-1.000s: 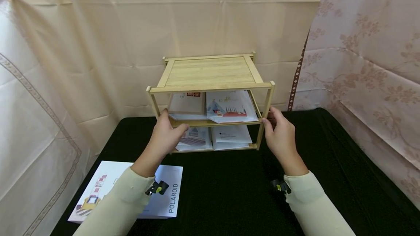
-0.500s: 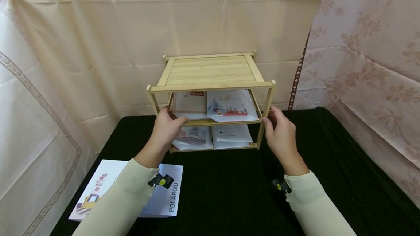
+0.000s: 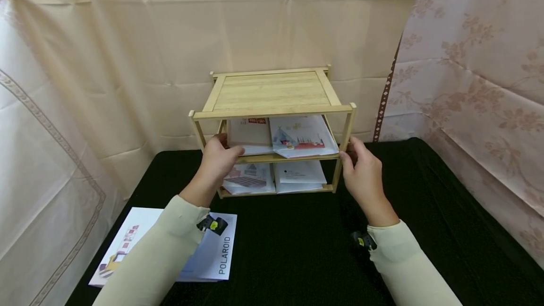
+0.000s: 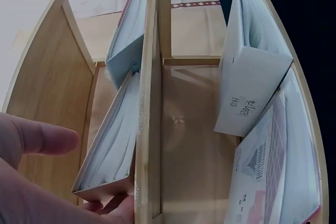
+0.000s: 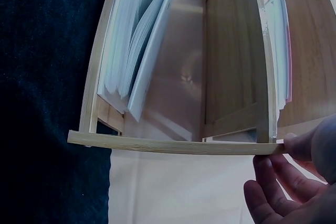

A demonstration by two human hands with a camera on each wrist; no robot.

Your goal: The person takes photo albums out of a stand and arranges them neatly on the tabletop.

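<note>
Left hand: the left hand (image 3: 217, 160) is at the front left corner of the wooden rack (image 3: 272, 92), on its middle shelf. Its fingers (image 4: 39, 136) pinch the near edge of a stack of booklets (image 3: 250, 135), thumb on top and fingertips beneath, as the left wrist view shows.
Right hand: the right hand (image 3: 363, 174) is at the rack's front right post (image 3: 345, 143). Its fingers (image 5: 294, 145) touch the post at the level of the middle shelf and are loosely bent; I cannot tell whether they clasp it or only steady it.
Rack: it stands at the back of the black tabletop (image 3: 425, 211), close against the cream curtain (image 3: 263, 22). The top shelf is bare wood.
Middle shelf: two stacks side by side, the booklets under the left hand and a stack of papers with a red picture (image 3: 302, 137) to their right, whose near edge juts a little past the shelf front.
Bottom shelf: two more paper stacks (image 3: 297, 176), flat and within the frame.
Progress: judging by how things lie, both lower shelves are filled; the booklets seem almost seated and need only a last squaring.
Left over: a large booklet marked POLAROID (image 3: 212, 256) lies on the tabletop by the left sleeve, outside the rack.
Room: open tabletop in front and to the right; the curtain closes off the back, and the posts and shelf rails narrow the openings.
</note>
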